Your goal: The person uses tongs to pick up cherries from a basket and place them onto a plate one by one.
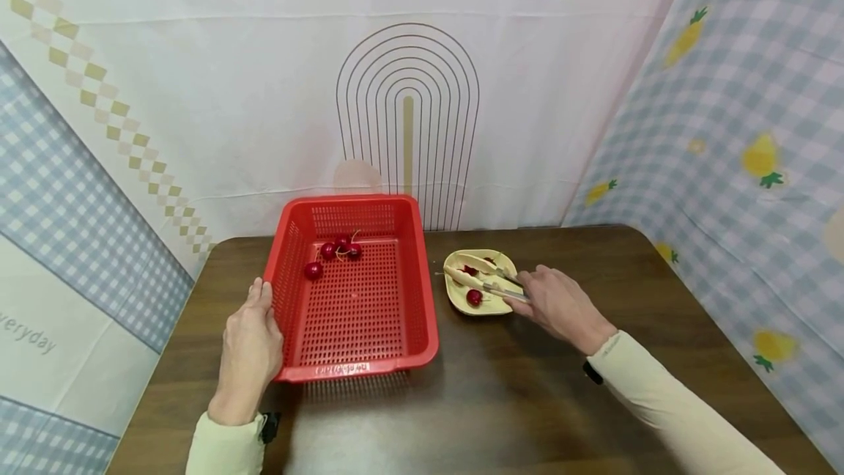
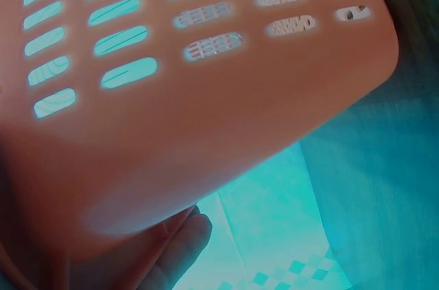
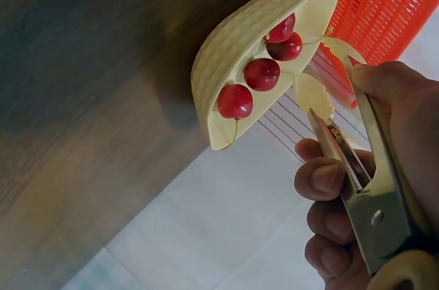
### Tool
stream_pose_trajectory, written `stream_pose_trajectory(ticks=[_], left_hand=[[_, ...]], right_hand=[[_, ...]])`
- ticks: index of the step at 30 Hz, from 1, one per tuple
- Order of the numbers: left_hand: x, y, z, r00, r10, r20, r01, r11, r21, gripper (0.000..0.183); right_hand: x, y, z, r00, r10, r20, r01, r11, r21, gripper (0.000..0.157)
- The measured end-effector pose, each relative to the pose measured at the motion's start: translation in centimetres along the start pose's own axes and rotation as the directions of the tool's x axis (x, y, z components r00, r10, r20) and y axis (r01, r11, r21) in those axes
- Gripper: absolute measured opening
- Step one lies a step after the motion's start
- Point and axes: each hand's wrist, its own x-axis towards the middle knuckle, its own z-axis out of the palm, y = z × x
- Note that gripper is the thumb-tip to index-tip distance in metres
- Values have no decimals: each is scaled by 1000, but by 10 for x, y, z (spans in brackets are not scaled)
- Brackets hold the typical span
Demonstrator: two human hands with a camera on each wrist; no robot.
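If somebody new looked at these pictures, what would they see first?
Probably the big red basket on the brown table, with a few dark red cherries toward its far end. Next might come the small pale yellow dish to the right of it in the head view, with more cherries inside. Then the tongs at the dish, held in the right hand.

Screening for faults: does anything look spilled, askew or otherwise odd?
Nothing is visibly spilled: cherries sit in the basket and bowl. Only the left wrist view's colours look odd: the table appears blue-green there, but brown in the head view.
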Motion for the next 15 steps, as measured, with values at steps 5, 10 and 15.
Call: stream_pose_trajectory(ticks=[5,10,15], left_hand=[[0,0,1,1000,15,-9,-15,1000,8,45],[1,1,-1,999,26,-22,-26,1000,5,45],[1,1,-2,999,28,-19,-28,1000,4,44]], right_hand=[[1,1,-1,999,-34,-38,33,999,-19,39],[8,2,-8,998,-38,-58,35,998,-54,40],[15,3,-15,998,-29,-60,26,998,-50,40]])
